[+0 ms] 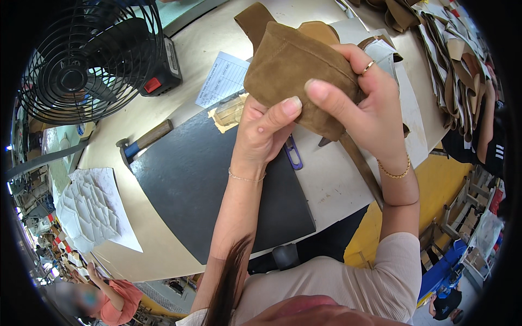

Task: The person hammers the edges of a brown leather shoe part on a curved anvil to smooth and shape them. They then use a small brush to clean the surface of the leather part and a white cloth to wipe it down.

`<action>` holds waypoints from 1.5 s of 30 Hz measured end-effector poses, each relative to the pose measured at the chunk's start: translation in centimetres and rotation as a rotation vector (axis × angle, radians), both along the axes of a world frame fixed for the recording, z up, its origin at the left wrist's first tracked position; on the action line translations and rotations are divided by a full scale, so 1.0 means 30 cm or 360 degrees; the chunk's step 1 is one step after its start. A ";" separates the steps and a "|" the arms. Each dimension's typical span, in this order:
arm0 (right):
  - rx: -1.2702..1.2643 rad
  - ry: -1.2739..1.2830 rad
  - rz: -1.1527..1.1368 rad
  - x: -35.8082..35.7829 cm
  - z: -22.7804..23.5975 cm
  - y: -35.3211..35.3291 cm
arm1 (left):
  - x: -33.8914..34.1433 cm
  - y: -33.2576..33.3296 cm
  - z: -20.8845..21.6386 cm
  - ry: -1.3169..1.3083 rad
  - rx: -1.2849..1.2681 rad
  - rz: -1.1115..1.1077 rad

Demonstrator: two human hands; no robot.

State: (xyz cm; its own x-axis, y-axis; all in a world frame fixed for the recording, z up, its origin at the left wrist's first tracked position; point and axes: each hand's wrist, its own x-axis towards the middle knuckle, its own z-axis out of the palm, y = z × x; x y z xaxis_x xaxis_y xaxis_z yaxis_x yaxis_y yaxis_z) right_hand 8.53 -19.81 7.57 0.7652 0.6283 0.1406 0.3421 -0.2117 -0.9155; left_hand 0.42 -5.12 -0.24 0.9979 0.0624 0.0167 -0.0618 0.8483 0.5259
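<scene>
The head view shows, at the tabletop's far left, a black fan (73,79), and closer in, along the left edge, overlapping white cut pieces (89,209) on a white sheet (124,223). A hammer (155,135) with a wooden handle lies just beside the upper left corner of a dark board (217,190), which reaches down to the tabletop's near edge. A printed paper (222,79) lies by the board's far edge, close to some tan tape (228,115). The left hand (255,133) comes next, its thumb on the front of a brown suede piece (299,68) and its other fingers mostly hidden behind, pressed together on it. The piece is held up over the far part of the tabletop, beyond the board. A purple-handled tool (298,164) shows just below it. The right hand (372,103) is clamped on the piece's right side, thumb in front, index finger along the top. A pile of brown and white pieces (454,68) hangs at the tabletop's right edge. As for progress, a seam line already crosses the suede, so that joining looks done; the piece is not yet set down, and what else is left cannot be told. Counted: one fan, one hammer, one board, one printed paper, one purple-handled tool, one suede piece in two hands; the white cut pieces and the pile overlap too much to count.
</scene>
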 end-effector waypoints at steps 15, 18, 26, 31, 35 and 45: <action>0.0225 -0.0317 -0.0173 0.011 -0.066 0.005 | 0.001 -0.007 -0.006 -0.0003 -0.0069 0.0002; 0.0198 -0.0394 -0.0127 0.015 -0.072 0.005 | 0.002 -0.012 -0.005 0.0011 -0.0068 0.0011; 0.0034 -0.0693 -0.0082 0.020 -0.047 0.004 | 0.008 -0.025 -0.006 0.0036 -0.0092 0.0019; 0.0046 -0.0803 -0.0093 0.026 -0.058 0.005 | 0.013 -0.022 -0.009 -0.0007 -0.0099 0.0023; 0.0039 -0.0804 -0.0106 0.023 -0.056 0.006 | 0.012 -0.020 -0.014 -0.0006 -0.0082 0.0033; 0.0044 -0.0683 -0.0093 0.021 -0.052 0.003 | 0.012 -0.016 -0.017 0.0006 0.0093 0.0020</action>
